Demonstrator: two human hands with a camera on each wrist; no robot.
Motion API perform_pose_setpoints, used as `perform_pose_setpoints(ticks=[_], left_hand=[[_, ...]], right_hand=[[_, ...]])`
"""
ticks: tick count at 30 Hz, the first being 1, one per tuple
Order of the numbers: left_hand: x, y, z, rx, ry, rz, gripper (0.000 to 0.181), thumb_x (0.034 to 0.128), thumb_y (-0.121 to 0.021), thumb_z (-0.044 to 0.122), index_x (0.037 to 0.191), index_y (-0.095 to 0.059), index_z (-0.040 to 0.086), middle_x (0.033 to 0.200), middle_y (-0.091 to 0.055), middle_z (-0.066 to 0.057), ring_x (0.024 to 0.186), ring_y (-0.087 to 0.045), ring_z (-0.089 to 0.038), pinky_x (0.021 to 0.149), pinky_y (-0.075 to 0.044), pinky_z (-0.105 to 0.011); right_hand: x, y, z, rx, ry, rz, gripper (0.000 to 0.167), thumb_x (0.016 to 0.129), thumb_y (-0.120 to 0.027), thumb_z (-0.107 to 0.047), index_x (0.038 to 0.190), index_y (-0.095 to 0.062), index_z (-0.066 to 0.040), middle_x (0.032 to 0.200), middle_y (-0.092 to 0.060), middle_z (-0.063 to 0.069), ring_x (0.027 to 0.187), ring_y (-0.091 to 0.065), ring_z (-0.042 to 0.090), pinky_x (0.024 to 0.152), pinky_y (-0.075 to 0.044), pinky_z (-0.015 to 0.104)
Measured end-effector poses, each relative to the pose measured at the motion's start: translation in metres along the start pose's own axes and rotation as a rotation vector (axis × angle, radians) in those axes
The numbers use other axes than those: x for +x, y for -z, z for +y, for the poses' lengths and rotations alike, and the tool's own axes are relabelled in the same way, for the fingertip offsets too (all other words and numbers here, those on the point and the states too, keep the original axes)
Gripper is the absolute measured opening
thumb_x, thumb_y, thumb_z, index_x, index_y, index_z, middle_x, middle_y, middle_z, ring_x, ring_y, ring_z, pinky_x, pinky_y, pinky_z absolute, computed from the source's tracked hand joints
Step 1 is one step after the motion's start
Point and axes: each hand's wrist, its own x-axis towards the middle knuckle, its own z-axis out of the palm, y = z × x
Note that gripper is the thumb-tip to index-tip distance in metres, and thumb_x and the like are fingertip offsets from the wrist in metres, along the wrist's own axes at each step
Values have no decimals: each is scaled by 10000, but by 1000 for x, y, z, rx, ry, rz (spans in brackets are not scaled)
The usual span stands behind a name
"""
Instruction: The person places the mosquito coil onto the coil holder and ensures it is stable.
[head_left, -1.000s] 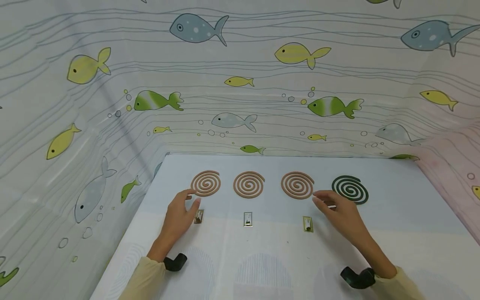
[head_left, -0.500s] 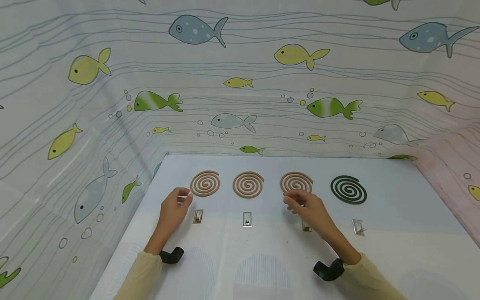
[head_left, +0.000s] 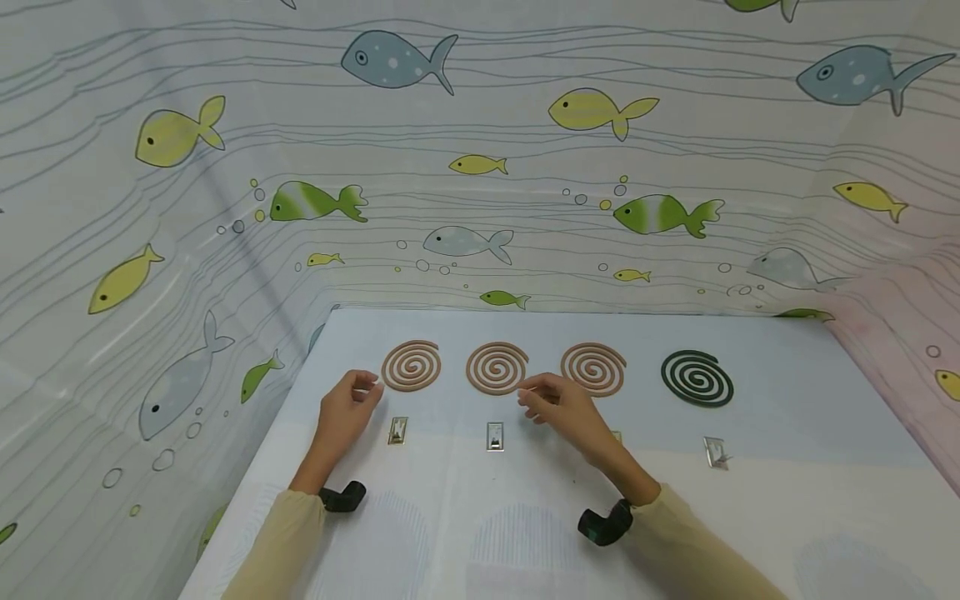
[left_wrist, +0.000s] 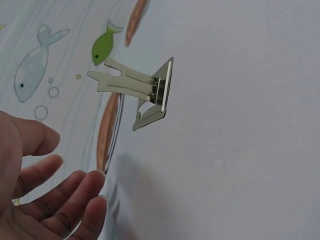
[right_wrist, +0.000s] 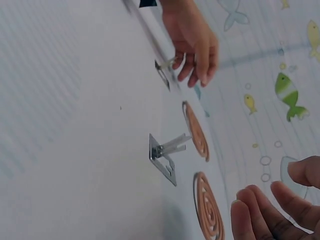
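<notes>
Three brown spiral coils and one dark green coil lie in a row on the white table. In front of them stand small metal stands, the left one with its forked tab raised in the left wrist view. My left hand hovers beside the leftmost coil, fingers loosely bent, holding nothing. My right hand hovers between the second coil and third coil, fingers relaxed and empty, partly covering the third stand. The second stand shows its raised tab in the right wrist view.
A fourth metal stand lies at the right, in front of the green coil. Behind and beside the table hangs a sheet printed with fish and wavy lines.
My right hand has moved left from beside the green coil, past the third coil, uncovering the fourth stand. My left hand has shifted slightly left, away from the left stand.
</notes>
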Motion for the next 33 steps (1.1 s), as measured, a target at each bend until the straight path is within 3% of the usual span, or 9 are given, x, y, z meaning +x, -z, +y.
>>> perform_pose_setpoints(ticks=[10,20,26,33], left_hand=[[15,0,-5,-18,47,-24,305,999,-694,236,1230,-625,50,1130,-690,-155,970,-644,-283,788,-519,-382],[26,-1,-13,-59,56,-55,343,974,-734,225,1243,-622,44,1161,-671,-164,919,-644,-267,686,-547,-292],[32,-1,-16,-72,88,-80,394,967,-745,230,1291,-610,50,1210,-649,-181,879,-652,-255,668,-546,-284],[39,-1,-17,-101,121,-127,457,934,-781,226,1319,-595,65,1257,-629,-181,826,-651,-234,658,-547,-292]], right_hand=[[26,-36,-12,92,-57,-92,270,1006,-681,-253,1195,-694,-61,1092,-729,201,957,-701,400,862,-577,504],[51,-74,-17,133,-104,-149,342,998,-690,-250,1258,-661,-30,1133,-722,202,957,-710,411,800,-606,382],[66,-91,-19,150,-139,-144,393,994,-694,-224,1312,-634,-1,1111,-724,220,925,-723,381,816,-604,423],[83,-108,-17,135,-192,-104,401,987,-705,-204,1337,-631,-24,1036,-749,181,804,-733,277,749,-606,368]])
